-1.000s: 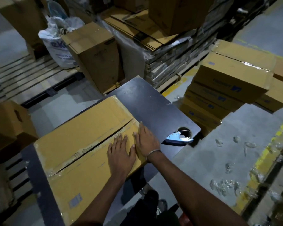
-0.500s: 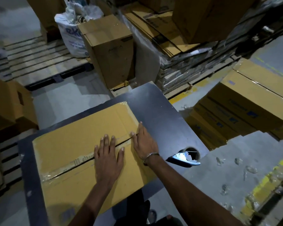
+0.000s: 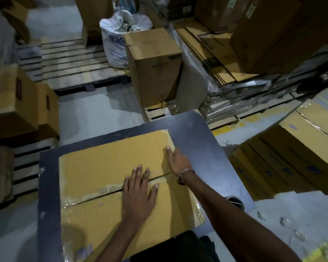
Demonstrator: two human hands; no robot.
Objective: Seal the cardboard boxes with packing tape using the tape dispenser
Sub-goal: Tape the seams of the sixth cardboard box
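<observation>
Cardboard box (image 3: 110,167) on dark table (image 3: 197,137), left hand (image 3: 138,191) flat across its taped centre seam (image 3: 95,192), right hand (image 3: 178,160) flat at the box's far right edge, bracelet (image 3: 184,175) on that wrist.

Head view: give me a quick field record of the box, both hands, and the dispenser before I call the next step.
box: cardboard box lying flat on the dark table
seam: centre seam carries worn old tape, flaps slightly parted
left hand: left hand flat, palm down across the seam
right hand: right hand flat at the box's right edge, metal bracelet on its wrist
dispenser: not visible; only a round hole in the table's corner shows
</observation>
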